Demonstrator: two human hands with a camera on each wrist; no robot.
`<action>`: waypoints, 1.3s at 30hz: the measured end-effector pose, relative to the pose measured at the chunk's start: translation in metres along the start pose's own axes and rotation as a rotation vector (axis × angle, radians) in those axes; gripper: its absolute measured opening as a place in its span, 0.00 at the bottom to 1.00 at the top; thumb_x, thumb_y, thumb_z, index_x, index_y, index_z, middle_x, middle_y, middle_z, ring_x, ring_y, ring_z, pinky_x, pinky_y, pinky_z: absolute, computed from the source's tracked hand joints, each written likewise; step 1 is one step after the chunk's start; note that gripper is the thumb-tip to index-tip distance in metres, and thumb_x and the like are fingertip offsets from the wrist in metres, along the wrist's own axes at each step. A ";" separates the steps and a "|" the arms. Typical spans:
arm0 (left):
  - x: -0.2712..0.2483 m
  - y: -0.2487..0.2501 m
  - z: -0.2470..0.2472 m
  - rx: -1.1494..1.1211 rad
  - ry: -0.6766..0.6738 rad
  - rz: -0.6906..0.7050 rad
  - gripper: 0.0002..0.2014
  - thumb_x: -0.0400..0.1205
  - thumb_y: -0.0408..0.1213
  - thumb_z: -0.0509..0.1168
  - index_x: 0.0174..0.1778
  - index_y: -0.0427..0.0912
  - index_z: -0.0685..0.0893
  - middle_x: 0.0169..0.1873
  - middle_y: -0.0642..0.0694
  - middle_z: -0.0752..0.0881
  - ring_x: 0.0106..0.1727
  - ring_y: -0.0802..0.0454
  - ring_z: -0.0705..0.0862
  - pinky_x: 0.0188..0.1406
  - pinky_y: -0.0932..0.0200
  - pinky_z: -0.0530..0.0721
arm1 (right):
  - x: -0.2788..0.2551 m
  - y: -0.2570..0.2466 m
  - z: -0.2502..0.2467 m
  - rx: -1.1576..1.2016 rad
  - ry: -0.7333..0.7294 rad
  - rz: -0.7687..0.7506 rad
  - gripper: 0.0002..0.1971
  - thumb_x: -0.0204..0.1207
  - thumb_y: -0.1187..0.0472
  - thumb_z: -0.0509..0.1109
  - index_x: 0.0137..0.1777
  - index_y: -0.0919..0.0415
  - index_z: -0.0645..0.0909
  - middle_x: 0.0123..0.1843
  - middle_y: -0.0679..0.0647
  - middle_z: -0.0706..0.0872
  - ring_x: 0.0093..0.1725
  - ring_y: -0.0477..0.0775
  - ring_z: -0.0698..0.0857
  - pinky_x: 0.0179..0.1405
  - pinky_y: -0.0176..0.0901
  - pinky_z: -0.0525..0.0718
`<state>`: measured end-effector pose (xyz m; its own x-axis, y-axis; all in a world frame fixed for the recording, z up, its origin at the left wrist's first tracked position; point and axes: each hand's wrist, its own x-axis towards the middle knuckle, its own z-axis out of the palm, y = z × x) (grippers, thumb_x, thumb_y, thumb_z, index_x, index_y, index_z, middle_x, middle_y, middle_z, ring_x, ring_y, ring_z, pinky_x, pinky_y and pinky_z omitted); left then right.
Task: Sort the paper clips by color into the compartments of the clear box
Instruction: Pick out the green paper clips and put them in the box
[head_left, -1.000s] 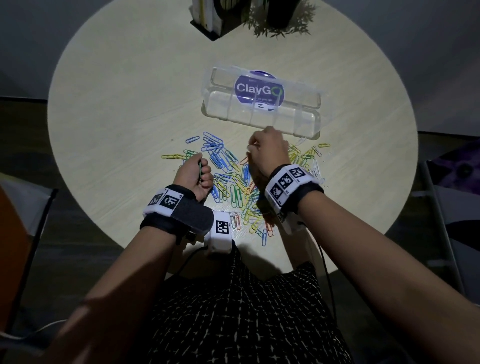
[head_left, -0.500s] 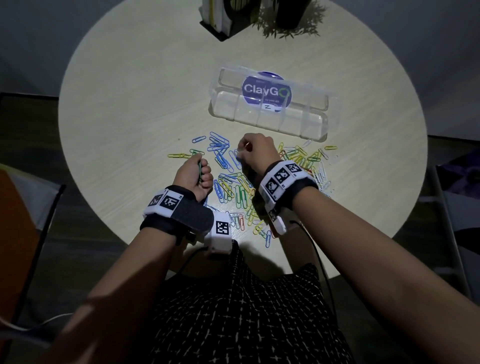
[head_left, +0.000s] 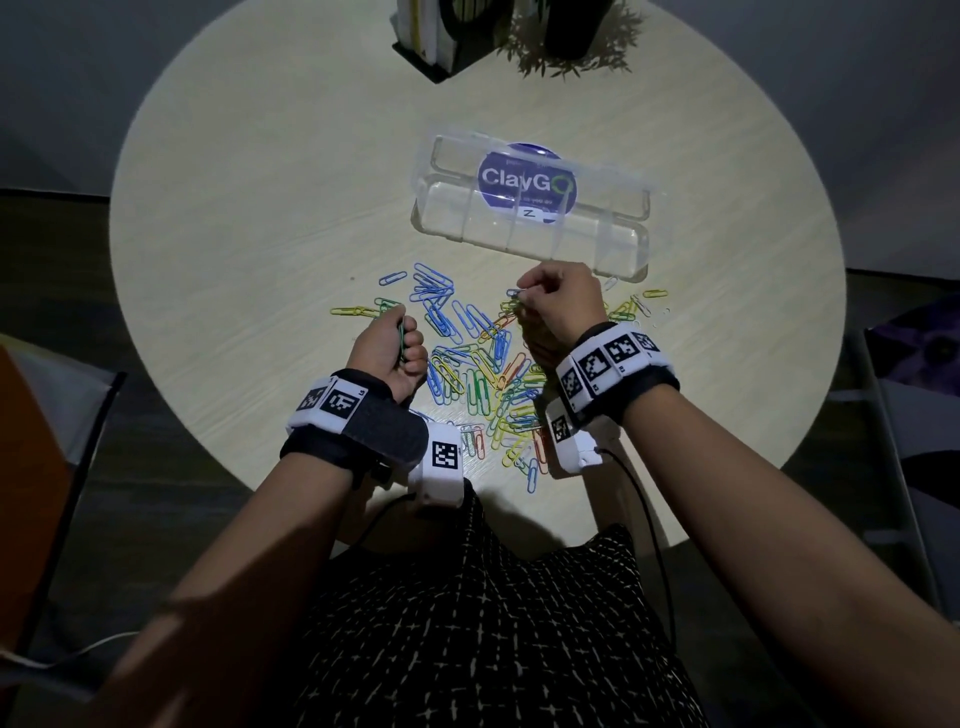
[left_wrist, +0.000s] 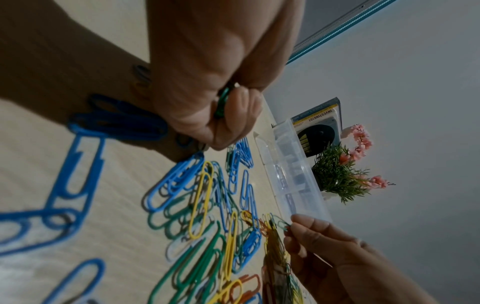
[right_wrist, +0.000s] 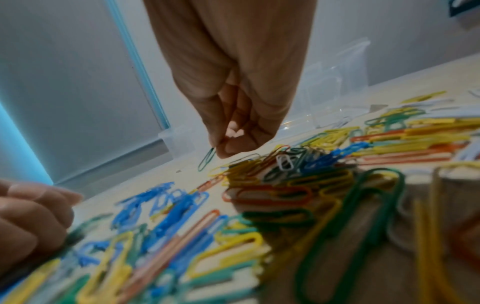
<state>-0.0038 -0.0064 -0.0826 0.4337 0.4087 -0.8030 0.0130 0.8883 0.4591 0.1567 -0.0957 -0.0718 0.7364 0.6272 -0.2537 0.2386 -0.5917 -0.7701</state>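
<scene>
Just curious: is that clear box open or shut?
Open. The clear box has its labelled lid folded back, baring divided compartments.

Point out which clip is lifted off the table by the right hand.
The green clip pinched by the right hand, dangling from its fingertips; the other loose clips lie flat on the table.
</scene>
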 end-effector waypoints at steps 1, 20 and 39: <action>0.000 0.000 0.001 -0.005 0.004 0.005 0.21 0.89 0.44 0.50 0.28 0.45 0.64 0.08 0.53 0.67 0.07 0.59 0.64 0.06 0.75 0.59 | -0.003 -0.001 0.000 0.071 -0.008 0.002 0.05 0.71 0.73 0.71 0.41 0.63 0.85 0.30 0.54 0.84 0.26 0.39 0.85 0.37 0.37 0.86; -0.010 -0.012 0.006 0.072 -0.065 0.007 0.19 0.88 0.40 0.49 0.29 0.45 0.66 0.08 0.53 0.68 0.08 0.61 0.65 0.06 0.75 0.59 | -0.034 0.014 0.003 -0.377 -0.213 -0.172 0.10 0.72 0.72 0.69 0.52 0.68 0.85 0.58 0.63 0.85 0.61 0.59 0.81 0.55 0.38 0.70; -0.009 -0.011 0.009 0.051 -0.051 0.025 0.18 0.88 0.40 0.49 0.29 0.44 0.66 0.08 0.53 0.68 0.07 0.61 0.65 0.06 0.75 0.58 | -0.032 -0.008 0.024 -0.575 -0.180 -0.061 0.10 0.78 0.67 0.60 0.48 0.70 0.82 0.53 0.68 0.86 0.56 0.66 0.84 0.50 0.48 0.80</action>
<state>0.0006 -0.0216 -0.0773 0.4798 0.4185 -0.7711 0.0467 0.8655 0.4988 0.1157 -0.0990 -0.0719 0.6036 0.7150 -0.3527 0.6183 -0.6991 -0.3590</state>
